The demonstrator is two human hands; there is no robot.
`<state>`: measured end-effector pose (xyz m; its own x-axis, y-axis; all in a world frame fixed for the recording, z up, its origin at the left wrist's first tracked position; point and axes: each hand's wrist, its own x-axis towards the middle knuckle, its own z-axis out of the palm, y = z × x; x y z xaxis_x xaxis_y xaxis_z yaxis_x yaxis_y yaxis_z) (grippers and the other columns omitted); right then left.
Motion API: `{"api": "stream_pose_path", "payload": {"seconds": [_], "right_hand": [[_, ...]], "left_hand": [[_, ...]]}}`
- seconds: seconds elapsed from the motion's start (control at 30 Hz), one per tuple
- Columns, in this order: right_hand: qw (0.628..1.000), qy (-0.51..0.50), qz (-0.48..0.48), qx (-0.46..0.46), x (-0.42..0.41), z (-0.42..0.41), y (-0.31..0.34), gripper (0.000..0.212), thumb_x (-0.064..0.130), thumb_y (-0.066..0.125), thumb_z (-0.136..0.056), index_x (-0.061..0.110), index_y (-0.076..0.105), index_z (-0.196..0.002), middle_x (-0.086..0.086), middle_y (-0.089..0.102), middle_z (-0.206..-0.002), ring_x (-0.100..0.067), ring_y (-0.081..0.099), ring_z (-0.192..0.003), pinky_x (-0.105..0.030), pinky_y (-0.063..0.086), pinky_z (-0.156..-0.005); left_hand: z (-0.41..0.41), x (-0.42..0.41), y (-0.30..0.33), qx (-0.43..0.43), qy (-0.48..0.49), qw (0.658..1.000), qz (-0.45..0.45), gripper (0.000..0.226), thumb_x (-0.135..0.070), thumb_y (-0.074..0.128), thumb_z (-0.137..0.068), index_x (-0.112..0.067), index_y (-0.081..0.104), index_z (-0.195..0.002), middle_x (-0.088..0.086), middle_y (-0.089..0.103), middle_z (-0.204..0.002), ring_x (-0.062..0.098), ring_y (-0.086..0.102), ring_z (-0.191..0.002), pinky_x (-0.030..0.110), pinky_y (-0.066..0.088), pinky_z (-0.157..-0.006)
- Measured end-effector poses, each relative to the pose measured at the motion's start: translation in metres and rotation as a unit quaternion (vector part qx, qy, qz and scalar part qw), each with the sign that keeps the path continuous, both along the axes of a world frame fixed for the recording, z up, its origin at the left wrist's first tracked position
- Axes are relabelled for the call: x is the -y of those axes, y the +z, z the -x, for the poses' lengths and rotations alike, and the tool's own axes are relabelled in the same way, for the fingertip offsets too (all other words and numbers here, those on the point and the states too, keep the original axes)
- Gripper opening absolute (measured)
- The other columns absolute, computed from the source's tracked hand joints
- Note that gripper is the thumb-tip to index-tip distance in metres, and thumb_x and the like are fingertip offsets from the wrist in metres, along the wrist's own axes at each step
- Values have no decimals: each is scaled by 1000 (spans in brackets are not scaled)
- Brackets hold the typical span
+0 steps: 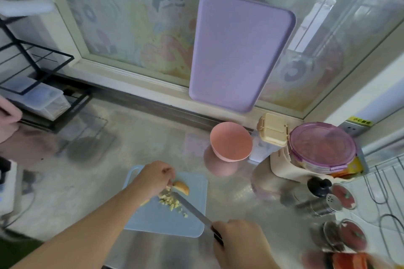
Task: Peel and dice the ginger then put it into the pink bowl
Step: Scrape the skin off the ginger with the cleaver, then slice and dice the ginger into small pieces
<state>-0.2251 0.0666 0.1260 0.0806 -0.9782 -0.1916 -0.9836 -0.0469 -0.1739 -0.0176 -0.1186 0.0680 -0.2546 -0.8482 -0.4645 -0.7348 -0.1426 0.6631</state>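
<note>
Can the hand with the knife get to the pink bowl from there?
Probably yes. The pink bowl sits past the blue cutting board, with bare counter between them. But the right hand grips the knife, so it would need to put that down or stretch.

I see ginger chunk (181,187): yellow, unpeeled edge, on blue board | diced ginger (169,201): small pale heap beside it | pink bowl (230,141): upright, well apart behind

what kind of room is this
Most likely a home kitchen: a pale blue plastic cutting board with diced ginger on a steel counter, metal spice shakers to the right, and a lidded round food container by the window.
</note>
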Motion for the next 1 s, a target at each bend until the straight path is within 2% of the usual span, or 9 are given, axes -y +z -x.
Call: {"api": "stream_pose_path", "payload": {"seconds": [0.1,0.13,0.2,0.37,0.53,0.67,0.77,0.9,1.0], "right_hand": [[995,-98,0,-5,-5,3,-18,21,38,44,-69,18,40,-76,-4,36,-57,-21,36,-55,-20,15,-43],[991,-131,-37,5,-7,2,-23,26,39,41,-73,15,44,-83,-5,46,-64,-23,42,-63,-24,27,-48],[979,-191,-61,31,-7,-3,-28,35,44,39,-75,14,48,-91,-3,53,-71,-22,47,-68,-25,37,-56],[938,-323,-56,115,-8,-20,-30,32,45,47,-72,16,53,-85,-1,57,-70,-18,58,-70,-24,46,-58],[909,-382,-52,155,-12,-26,-33,25,41,51,-75,17,52,-79,1,59,-71,-18,58,-67,-26,43,-54],[896,-407,-46,171,-22,-31,-33,17,41,52,-76,24,52,-73,0,57,-68,-18,50,-60,-22,37,-50],[891,-414,-53,179,-24,-34,-31,16,38,53,-78,36,52,-62,4,51,-58,-13,46,-56,-19,37,-49],[883,-424,-50,194,-24,-37,-39,19,36,54,-79,21,48,-68,-1,50,-59,-15,44,-55,-19,34,-48],[880,-398,-61,252,-17,-46,-48,27,29,60,-84,14,46,-66,1,48,-56,-12,46,-54,-17,36,-51]], "left_hand": [[-3,5,-7,14,13,1000,6,23,-14,48,-103,-19,69,-94,-1,77,-82,19,70,-73,36,54,-64],[-5,6,-10,29,1,1000,11,21,-13,48,-102,-20,68,-101,-1,76,-91,21,70,-81,37,54,-67],[-7,10,-16,56,-43,997,38,24,-15,49,-101,-27,65,-115,-4,71,-106,17,67,-90,31,52,-70],[0,14,-36,68,-191,975,94,24,-22,64,-99,-29,64,-122,-10,59,-118,13,59,-108,31,51,-90],[17,15,-53,125,-296,939,123,22,-21,65,-94,-32,63,-112,-12,54,-114,16,54,-111,37,52,-87],[26,10,-63,160,-329,916,166,24,-14,61,-95,-26,54,-114,-7,51,-115,18,52,-111,29,43,-77],[29,12,-62,154,-296,929,161,22,-25,60,-96,-22,51,-116,-3,52,-115,22,55,-111,35,49,-83],[25,25,-54,50,-115,987,101,25,-31,65,-92,-23,53,-112,0,53,-107,23,61,-93,38,52,-75],[12,38,-47,-4,-8,998,57,33,-34,66,-96,-25,58,-127,4,56,-113,20,60,-93,36,52,-80]]}}
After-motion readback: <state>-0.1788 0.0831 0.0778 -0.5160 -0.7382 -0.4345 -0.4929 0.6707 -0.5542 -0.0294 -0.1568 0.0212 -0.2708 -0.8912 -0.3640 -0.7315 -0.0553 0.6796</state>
